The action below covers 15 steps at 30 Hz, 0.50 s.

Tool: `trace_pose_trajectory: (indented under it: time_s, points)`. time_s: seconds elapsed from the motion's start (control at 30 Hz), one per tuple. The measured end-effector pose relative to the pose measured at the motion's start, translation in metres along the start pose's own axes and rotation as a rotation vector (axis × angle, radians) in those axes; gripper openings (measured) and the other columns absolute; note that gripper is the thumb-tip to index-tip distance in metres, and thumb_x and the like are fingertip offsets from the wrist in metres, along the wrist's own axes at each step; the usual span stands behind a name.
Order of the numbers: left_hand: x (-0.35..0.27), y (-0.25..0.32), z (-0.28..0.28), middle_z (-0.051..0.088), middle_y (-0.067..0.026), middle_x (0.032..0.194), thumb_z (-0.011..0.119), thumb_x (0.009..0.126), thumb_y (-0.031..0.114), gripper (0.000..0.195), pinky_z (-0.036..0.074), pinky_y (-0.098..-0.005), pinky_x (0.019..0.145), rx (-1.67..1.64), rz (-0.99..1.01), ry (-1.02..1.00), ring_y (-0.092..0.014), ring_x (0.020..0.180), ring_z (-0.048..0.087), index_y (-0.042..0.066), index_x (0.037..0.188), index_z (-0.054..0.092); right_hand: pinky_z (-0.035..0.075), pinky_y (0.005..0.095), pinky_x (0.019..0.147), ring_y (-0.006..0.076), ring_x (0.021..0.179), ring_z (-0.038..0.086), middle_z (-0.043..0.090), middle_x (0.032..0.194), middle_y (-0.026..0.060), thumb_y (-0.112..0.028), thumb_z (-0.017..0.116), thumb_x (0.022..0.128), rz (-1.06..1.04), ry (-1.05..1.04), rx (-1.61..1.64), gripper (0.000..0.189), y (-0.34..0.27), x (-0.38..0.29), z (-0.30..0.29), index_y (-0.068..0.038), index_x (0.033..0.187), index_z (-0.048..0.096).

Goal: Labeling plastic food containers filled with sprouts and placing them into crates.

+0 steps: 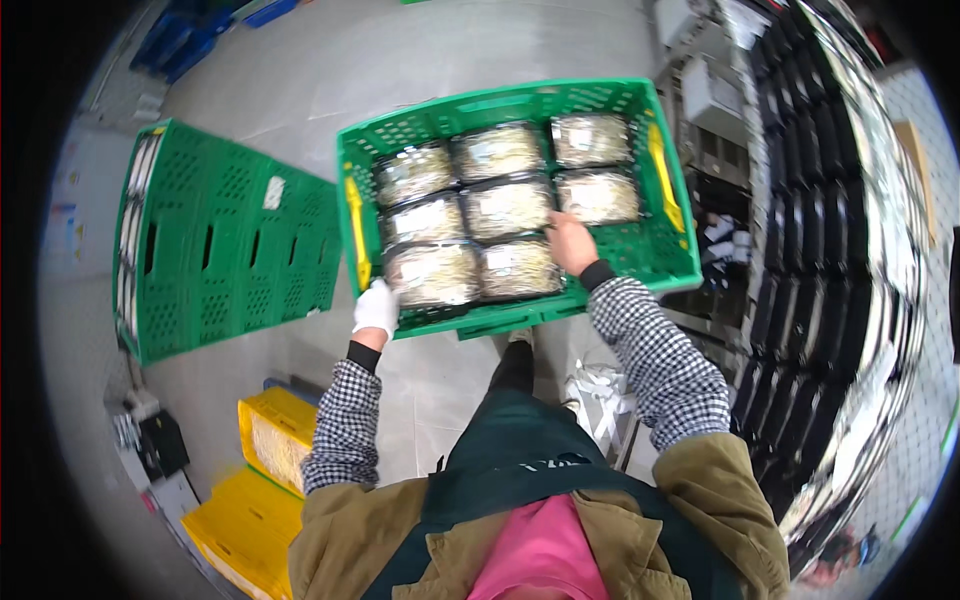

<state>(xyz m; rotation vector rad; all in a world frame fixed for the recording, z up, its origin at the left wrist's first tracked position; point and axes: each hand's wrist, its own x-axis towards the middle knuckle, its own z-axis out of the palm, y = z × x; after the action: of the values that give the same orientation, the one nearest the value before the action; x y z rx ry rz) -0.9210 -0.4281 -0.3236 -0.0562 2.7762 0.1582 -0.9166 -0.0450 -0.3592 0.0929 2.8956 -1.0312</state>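
A green plastic crate [510, 321] with yellow handles spans the space before me. Several film-wrapped black trays [510, 206] of pale, thin-stemmed produce, which looks like enoki mushrooms, lie inside it in rows. My left hand [376, 307], in a white glove, grips the crate's near left corner. Bare and reaching over the near rim, my right hand [572, 244] has its fingertips at the edge of a middle tray, beside a right-hand tray [600, 196]. Its fingers are partly hidden, so whether it holds a tray cannot be told.
On the left stands a stack of green crates [232, 247]. Yellow crates [251, 517] sit at lower left. Along the right, many black trays [806, 247] are piled in rows beside a metal frame. White strips [600, 394] lie near my feet, and blue crates [180, 41] stand far left.
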Motion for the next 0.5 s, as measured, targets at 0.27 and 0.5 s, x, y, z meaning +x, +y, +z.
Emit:
trace_pose_trajectory:
  time_s: [0.27, 0.5]
  points:
    - [0.004, 0.043, -0.030, 0.068, -0.0208, 0.088, 0.068, 0.078, 0.043, 0.041, 0.051, -0.0481, 0.071, 0.391, 0.308, -0.005, -0.040, 0.081, 0.065, 0.003, 0.086, 0.068, 0.051, 0.0395, 0.074, 0.0304, 0.086, 0.061, 0.060, 0.094, 0.0131, -0.011, 0.059, 0.084, -0.024, 0.211, 0.352, 0.016, -0.099, -0.208, -0.081, -0.003, 0.099, 0.060]
    - [-0.304, 0.319, -0.050, 0.067, -0.0101, 0.081, 0.060, 0.092, 0.013, 0.014, 0.050, -0.0294, 0.059, -0.613, 1.356, -0.274, -0.013, 0.067, 0.061, 0.002, 0.095, 0.068, 0.052, 0.0390, 0.074, 0.0322, 0.084, 0.063, 0.062, 0.093, 0.0111, -0.012, 0.059, 0.089, 0.367, 0.824, 0.310, 0.015, -0.087, -0.513, -0.157, -0.007, 0.102, 0.063]
